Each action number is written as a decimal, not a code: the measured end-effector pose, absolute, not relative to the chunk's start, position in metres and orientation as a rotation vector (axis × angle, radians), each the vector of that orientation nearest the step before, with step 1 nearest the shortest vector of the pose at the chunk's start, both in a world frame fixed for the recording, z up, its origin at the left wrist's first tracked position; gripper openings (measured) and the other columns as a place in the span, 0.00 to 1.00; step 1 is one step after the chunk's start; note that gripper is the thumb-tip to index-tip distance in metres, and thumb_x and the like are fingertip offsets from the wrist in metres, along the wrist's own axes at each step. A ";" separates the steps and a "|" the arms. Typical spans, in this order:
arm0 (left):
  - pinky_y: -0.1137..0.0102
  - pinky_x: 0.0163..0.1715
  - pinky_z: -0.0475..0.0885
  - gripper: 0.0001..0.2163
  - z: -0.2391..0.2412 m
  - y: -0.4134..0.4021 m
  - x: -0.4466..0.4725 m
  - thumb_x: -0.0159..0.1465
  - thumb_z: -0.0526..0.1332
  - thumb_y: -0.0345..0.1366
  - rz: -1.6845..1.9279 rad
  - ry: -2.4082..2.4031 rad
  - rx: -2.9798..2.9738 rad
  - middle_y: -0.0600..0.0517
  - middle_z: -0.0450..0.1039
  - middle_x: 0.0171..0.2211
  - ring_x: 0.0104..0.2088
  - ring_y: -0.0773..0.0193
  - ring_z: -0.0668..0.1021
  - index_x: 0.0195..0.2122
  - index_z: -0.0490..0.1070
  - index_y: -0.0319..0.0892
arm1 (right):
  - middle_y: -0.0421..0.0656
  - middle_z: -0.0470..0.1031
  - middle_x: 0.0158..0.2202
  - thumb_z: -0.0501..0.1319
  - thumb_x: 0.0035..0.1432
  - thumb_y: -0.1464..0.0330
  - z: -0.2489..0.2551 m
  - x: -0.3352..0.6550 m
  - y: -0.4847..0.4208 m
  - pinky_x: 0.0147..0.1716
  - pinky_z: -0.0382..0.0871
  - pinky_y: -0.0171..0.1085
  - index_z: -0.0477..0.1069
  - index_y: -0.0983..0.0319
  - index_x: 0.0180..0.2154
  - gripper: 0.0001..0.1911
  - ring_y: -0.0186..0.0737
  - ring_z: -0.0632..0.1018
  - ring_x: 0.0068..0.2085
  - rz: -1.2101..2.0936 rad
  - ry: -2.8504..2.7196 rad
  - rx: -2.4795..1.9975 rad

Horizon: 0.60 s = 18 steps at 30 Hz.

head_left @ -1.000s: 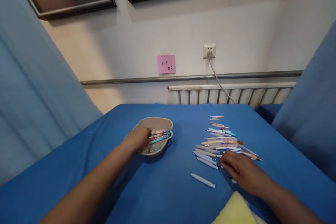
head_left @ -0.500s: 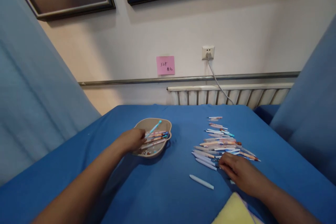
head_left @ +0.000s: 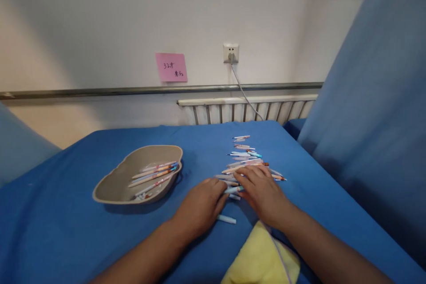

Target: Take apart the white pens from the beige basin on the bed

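Observation:
A pile of several pens (head_left: pixel 244 159) lies on the blue tablecloth (head_left: pixel 66 230) right of centre. My right hand (head_left: pixel 261 191) rests palm down on the near end of that pile, fingers spread. My left hand (head_left: pixel 201 206) sits just left of it, fingers curled at the pile's near edge, touching a light blue pen (head_left: pixel 233 190). Whether it grips the pen is unclear. A single white pen (head_left: pixel 226 219) lies by the left hand. To the left stands a beige tray (head_left: pixel 109 186) with several pens (head_left: pixel 155 174) inside.
A yellow cloth (head_left: pixel 262 259) lies at the near edge under my right forearm. Blue fabric (head_left: pixel 372 97) rises on the right. Behind the table are a radiator (head_left: pixel 246 110), a wall socket with cable (head_left: pixel 230 52) and a pink note (head_left: pixel 171 67).
My left hand left the tray and came across to the pen pile beside my right hand. The right hand slid further onto the pile. The view swung right and down.

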State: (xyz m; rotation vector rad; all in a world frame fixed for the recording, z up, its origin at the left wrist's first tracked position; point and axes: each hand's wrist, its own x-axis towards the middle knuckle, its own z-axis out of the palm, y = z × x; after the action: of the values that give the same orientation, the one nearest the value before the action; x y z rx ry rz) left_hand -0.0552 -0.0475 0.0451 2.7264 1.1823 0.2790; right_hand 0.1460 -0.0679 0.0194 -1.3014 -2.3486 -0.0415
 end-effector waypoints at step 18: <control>0.75 0.22 0.60 0.13 0.022 -0.038 -0.061 0.59 0.56 0.45 0.376 1.099 1.918 0.57 0.64 0.20 0.22 0.69 0.66 0.26 0.67 0.40 | 0.42 0.73 0.31 0.49 0.63 0.71 0.010 0.143 -0.064 0.38 0.50 0.40 0.67 0.61 0.33 0.10 0.39 0.68 0.35 0.028 -2.629 -1.229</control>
State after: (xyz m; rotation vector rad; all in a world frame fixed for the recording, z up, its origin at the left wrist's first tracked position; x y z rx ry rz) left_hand -0.0606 -0.0377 0.0217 1.9185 1.0987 0.3761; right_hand 0.1429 -0.0643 0.0103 -1.2293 -2.6293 0.0285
